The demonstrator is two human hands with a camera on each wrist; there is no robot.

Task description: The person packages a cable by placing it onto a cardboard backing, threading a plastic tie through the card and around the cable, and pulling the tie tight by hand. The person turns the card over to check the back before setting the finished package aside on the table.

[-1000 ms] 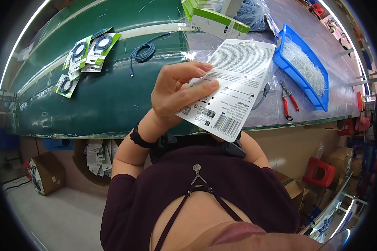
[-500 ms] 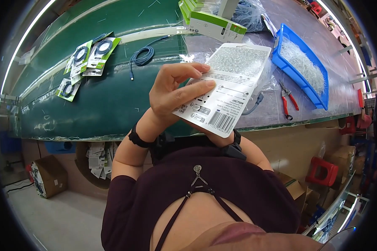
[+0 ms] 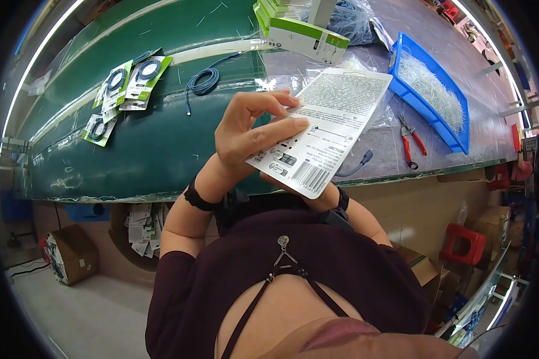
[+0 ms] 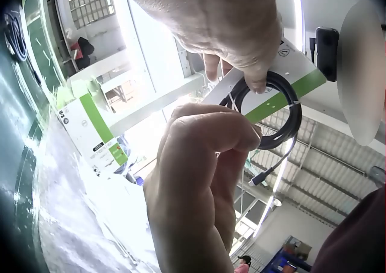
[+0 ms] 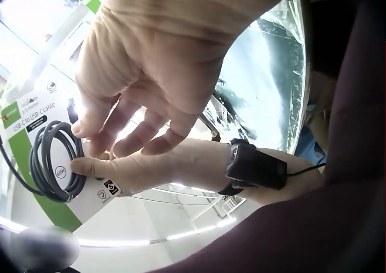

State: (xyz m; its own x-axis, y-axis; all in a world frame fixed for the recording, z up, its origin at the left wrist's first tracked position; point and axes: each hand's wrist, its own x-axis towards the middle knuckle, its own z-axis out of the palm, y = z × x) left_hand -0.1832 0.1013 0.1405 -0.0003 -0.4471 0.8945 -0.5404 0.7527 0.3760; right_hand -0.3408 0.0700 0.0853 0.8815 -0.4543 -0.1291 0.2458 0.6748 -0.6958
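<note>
My left hand (image 3: 250, 128) grips a white-and-green packaging card (image 3: 347, 99), its printed back towards the head camera. On the card's front lies a coiled dark cable (image 5: 43, 164), labelled as USB-C to USB-C, and a left fingertip presses on the coil. My right hand (image 5: 157, 62), mostly hidden behind the card in the head view, has its fingers curled and pinches at the coil's edge. A thin white tie (image 4: 229, 80) shows between the two hands. One cable plug (image 3: 366, 157) hangs free beyond the card's right edge.
Several carded cables (image 3: 117, 84) and a loose coiled cable (image 3: 202, 82) lie on the green mat. Packaging cards (image 3: 308, 40) stand at the back. At right are red-handled cutters (image 3: 411, 143) and a blue bin (image 3: 410, 90) holding clear offcuts.
The card has tilted and sunk slightly towards the body. Its hanging cable plug has dropped lower, and more of the right hand shows below the card.
</note>
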